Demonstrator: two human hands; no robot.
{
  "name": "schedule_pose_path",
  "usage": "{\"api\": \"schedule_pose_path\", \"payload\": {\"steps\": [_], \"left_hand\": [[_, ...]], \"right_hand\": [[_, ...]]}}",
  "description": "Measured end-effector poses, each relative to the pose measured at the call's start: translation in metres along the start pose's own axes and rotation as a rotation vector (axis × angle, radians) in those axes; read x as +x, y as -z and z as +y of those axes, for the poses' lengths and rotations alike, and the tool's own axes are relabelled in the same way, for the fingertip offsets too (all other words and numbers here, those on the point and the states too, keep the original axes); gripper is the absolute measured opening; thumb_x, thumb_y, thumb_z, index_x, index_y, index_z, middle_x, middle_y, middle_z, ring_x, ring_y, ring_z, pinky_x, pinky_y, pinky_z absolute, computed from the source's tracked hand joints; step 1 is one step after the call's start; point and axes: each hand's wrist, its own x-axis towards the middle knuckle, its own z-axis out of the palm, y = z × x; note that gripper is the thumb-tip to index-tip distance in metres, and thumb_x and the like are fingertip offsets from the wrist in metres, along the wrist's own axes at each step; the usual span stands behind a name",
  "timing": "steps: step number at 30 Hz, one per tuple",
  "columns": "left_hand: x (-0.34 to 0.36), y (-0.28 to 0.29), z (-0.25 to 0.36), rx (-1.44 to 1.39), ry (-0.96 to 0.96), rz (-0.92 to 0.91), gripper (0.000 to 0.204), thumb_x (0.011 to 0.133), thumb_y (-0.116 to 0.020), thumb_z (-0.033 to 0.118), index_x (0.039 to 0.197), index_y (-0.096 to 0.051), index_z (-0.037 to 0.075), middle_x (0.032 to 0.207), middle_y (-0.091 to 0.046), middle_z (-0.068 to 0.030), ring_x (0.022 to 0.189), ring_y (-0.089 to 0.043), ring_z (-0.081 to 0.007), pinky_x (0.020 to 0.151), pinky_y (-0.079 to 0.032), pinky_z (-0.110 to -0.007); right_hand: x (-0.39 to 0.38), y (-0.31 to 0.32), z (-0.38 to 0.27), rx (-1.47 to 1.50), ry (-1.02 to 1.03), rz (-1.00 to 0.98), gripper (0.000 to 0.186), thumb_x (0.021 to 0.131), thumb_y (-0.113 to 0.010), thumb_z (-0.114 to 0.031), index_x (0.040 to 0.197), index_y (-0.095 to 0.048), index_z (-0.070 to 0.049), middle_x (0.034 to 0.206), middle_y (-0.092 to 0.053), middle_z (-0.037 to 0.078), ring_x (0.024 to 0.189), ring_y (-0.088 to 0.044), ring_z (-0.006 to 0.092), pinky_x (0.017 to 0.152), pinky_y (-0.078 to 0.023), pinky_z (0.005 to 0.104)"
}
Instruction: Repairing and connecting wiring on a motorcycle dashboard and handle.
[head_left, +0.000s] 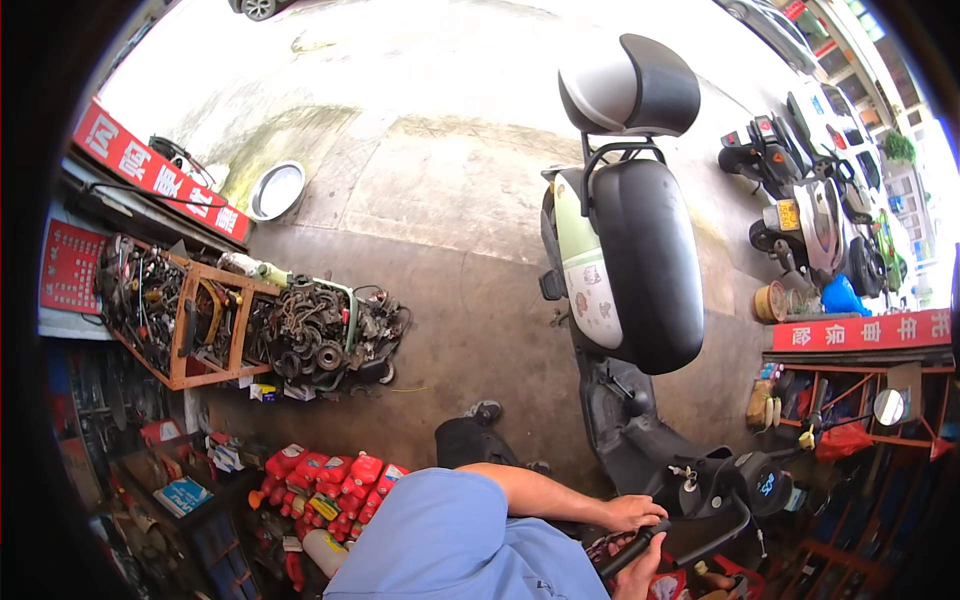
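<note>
Nearest me is the blue sleeve [425, 525] of the person bent over the work; from it a bare forearm runs to the left hand [630, 512], its fingers curled onto the upper end of a black grip [630, 551]; the right hand [636, 576] holds that same grip from below, thumb laid against it, though its other fingers are hidden from me. The grip lies slantwise between the two hands, just beside the scooter's handlebar [718, 541]; whether it is joined to the bar I cannot tell. To handle it well, I'd let the right hand bear the steadying and the left do the finer work at the end; pressure should run along the grip's length, for a sideways push could swing the front of the scooter [650, 270]; watch, too, the keys [684, 473] near the dash. Left of the person sit red bottles [350, 478]; beyond them, a heap of metal parts [320, 325]; further off, a round basin [277, 190], and, to the right, parked scooters [812, 222].
</note>
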Motion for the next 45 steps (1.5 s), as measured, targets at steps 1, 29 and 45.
{"api": "schedule_pose_path", "payload": {"steps": [1, 29, 45], "left_hand": [[0.0, -0.002, -0.009, 0.107, -0.052, 0.035, 0.035, 0.093, -0.05, 0.028, 0.121, -0.062, 0.011, 0.096, -0.058, -0.0208, 0.091, -0.061, -0.0331, 0.085, -0.047, -0.042], [0.029, -0.016, 0.01, 0.392, 0.09, -0.27, 0.048, 0.087, -0.052, 0.007, 0.135, -0.052, 0.012, 0.096, -0.058, -0.0134, 0.094, -0.058, -0.029, 0.085, -0.046, -0.038], [-0.053, 0.194, -0.057, 0.182, 0.527, 0.129, 0.034, 0.087, -0.058, 0.014, 0.118, -0.062, 0.002, 0.1, -0.07, -0.0144, 0.078, -0.069, -0.0194, 0.076, -0.053, -0.031]], "right_hand": [[0.012, 0.012, 0.004, -0.067, 0.051, 0.077, 0.06, 0.091, -0.038, -0.068, 0.094, -0.053, -0.01, 0.07, -0.053, 0.002, 0.054, -0.051, 0.0174, 0.049, -0.045, 0.0309], [0.038, 0.058, -0.003, -0.588, 0.367, 0.277, 0.034, 0.088, -0.065, -0.037, 0.089, -0.052, -0.005, 0.063, -0.053, 0.001, 0.046, -0.051, 0.0103, 0.041, -0.043, 0.0248], [0.073, 0.03, 0.02, -0.759, 0.402, 0.482, 0.045, 0.085, -0.068, -0.04, 0.101, -0.051, -0.001, 0.062, -0.055, 0.004, 0.044, -0.053, 0.0135, 0.041, -0.044, 0.028]]}}
